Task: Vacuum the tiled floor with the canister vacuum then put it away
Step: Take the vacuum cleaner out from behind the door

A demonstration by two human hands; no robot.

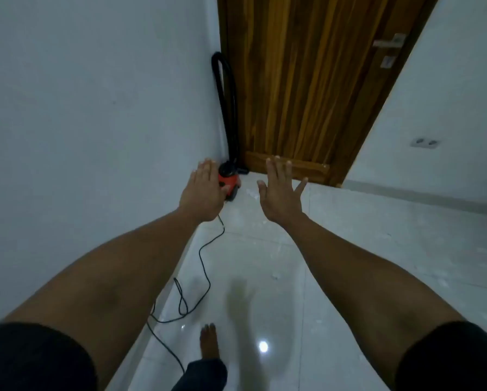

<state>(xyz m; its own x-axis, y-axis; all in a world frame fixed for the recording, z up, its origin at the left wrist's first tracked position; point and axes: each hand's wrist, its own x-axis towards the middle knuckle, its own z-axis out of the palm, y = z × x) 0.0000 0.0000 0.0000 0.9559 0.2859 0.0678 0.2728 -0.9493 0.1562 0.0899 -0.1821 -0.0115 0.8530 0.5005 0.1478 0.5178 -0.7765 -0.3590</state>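
Reaching out, left hand (201, 193) and right hand (282, 190) spread open, empty, toward red canister vacuum (228, 185) in tiled floor's (349, 263) corner.

Glossy pale floor tiles (349, 263); streaky varnished wood door (307, 88); matt white wall (81, 94); metal door handle (389, 42).

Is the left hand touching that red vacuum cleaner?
Cannot tell: in the head view the left hand overlaps the red canister vacuum, hiding any contact or gap.
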